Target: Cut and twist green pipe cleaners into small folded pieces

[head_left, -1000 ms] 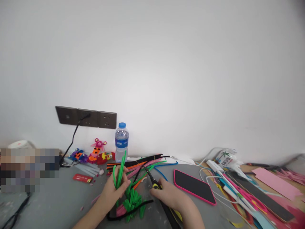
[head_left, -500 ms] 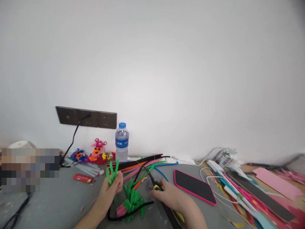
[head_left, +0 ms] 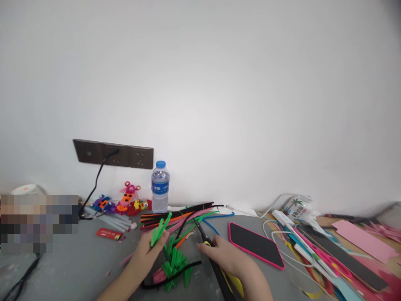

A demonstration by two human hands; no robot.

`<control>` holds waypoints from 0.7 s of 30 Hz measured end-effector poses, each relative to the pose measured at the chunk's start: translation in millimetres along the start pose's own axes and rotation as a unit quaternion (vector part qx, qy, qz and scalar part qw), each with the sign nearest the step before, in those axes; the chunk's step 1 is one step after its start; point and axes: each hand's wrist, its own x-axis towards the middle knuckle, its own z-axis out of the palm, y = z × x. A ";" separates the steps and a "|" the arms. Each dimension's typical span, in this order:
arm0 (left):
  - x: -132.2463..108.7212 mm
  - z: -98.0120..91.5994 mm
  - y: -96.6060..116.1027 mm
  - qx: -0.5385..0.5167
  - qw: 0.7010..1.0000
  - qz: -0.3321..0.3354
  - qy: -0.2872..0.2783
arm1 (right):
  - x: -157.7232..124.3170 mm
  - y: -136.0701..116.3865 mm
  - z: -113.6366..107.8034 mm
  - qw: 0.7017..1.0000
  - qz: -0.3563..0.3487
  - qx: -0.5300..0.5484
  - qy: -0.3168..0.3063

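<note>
Green pipe cleaner pieces (head_left: 161, 229) stick up from my left hand (head_left: 152, 246), whose thumb and fingers are closed around them. My right hand (head_left: 224, 255) grips a pair of narrow-nosed pliers (head_left: 206, 239) with black and yellow handles, the jaws pointing away to the upper left. Between my hands on the grey table (head_left: 78, 271) lies a pile of short green pipe cleaners (head_left: 176, 263) with a pink bundle (head_left: 159, 276) at its left. A black pipe cleaner (head_left: 184, 271) curves across the front of this pile. My palms hide parts of what I hold.
Long coloured pipe cleaners (head_left: 175, 215) lie behind my hands, near a water bottle (head_left: 160, 192). Small colourful figures (head_left: 125, 202) and a red packet (head_left: 109, 234) are at left. A pink-cased phone (head_left: 255, 244), cables and craft strips (head_left: 313, 255) lie at right.
My left hand has moved right and tilted, so the green pieces now lean toward the pliers. The right hand and pliers have shifted slightly to the right.
</note>
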 end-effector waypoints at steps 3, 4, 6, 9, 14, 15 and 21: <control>-2.2 -0.8 2.9 0.051 0.998 0.030 -0.001 | -1.6 -0.6 -1.4 1.000 -0.006 0.000 -0.003; -2.5 -1.2 2.4 0.056 0.998 0.036 0.017 | -2.1 -0.8 -1.9 1.000 -0.008 0.002 -0.006; -2.6 -1.9 -0.1 0.060 0.996 0.048 0.055 | -2.8 -1.4 -2.8 1.000 -0.008 0.004 -0.011; -2.1 -3.2 -2.9 0.080 0.993 0.063 0.063 | -3.8 -2.6 -3.3 1.000 -0.003 0.005 -0.017; 0.5 -3.4 -0.7 0.165 0.982 0.088 0.006 | -6.4 -5.2 -2.1 0.999 0.028 0.003 -0.040; 1.2 -3.0 -0.5 0.179 0.980 0.092 -0.002 | -6.6 -5.4 -1.8 0.998 0.036 0.004 -0.047; 3.4 -1.2 -0.7 0.219 0.971 0.086 -0.044 | -7.4 -5.0 -4.4 0.999 0.030 -0.015 -0.028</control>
